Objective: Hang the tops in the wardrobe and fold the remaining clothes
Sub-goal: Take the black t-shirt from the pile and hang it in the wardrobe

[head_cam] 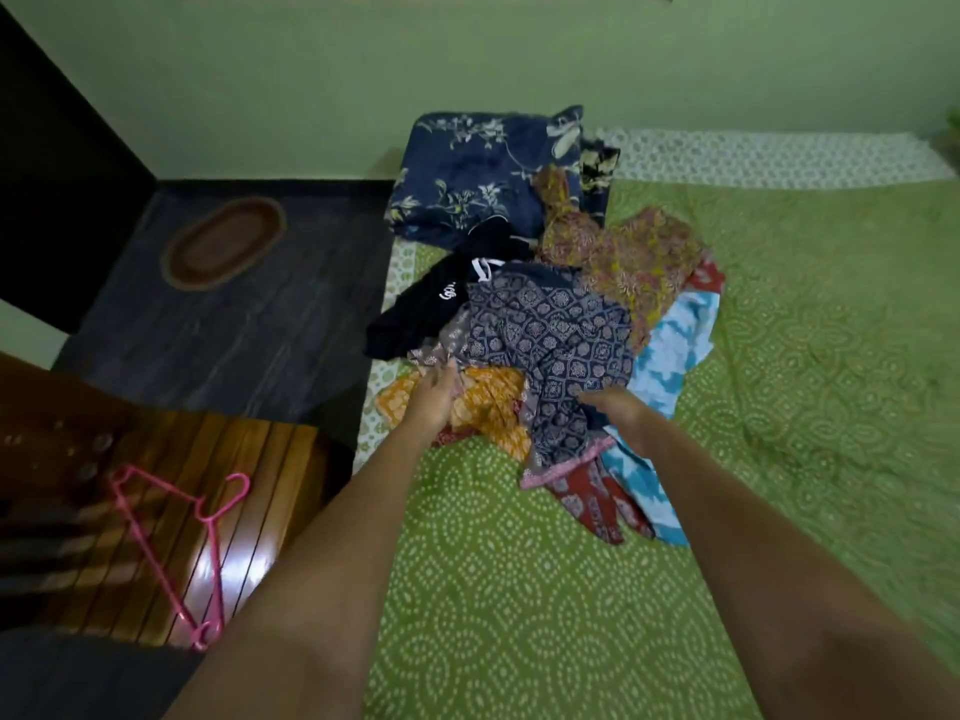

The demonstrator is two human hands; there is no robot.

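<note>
While reaching: both bare forearms stretched forward over the bed toward a heap of loose clothes.
Left hand (435, 394): fingers curled into the heap's near-left edge, pinching a pale printed fold beside the orange garment.
Right hand (621, 413): fingers bent round the lower edge of the navy block-print garment, gripping it.
Navy block-print garment (550, 335): soft thin cloth, dark blue with pale medallion and tile motifs, pink trim along a hem; on top of the heap, crumpled.
Orange garment (488, 402): mustard-orange with pale floral print, wrinkled, under the navy piece at the near-left.
Black garment (426, 309): plain dark fabric with white drawstrings and small white lettering, too blurred to read; at the heap's left edge.
Brown-mustard printed garment (618, 257): busy floral pattern, bunched at the far side.
Sky-blue and white garment (670, 356): blotchy tie-dye look, spread along the heap's right side.
Red printed garment (597, 506): dark red with pale motifs, sticking out nearest the camera.
Bedsheet (519, 589): green cotton, white dotted diamond pattern, slightly creased.
Pillow (467, 174): navy cover with pale leaf and flower print, at the bed's head, touching the heap.
Hanger (182, 543): pink plastic, triangular with hook, flat on a glossy slatted wooden surface (249, 511) left of the bed.
Rug (223, 241): brown oval, on the dark floor.
Wall (467, 59): plain pale green.
</note>
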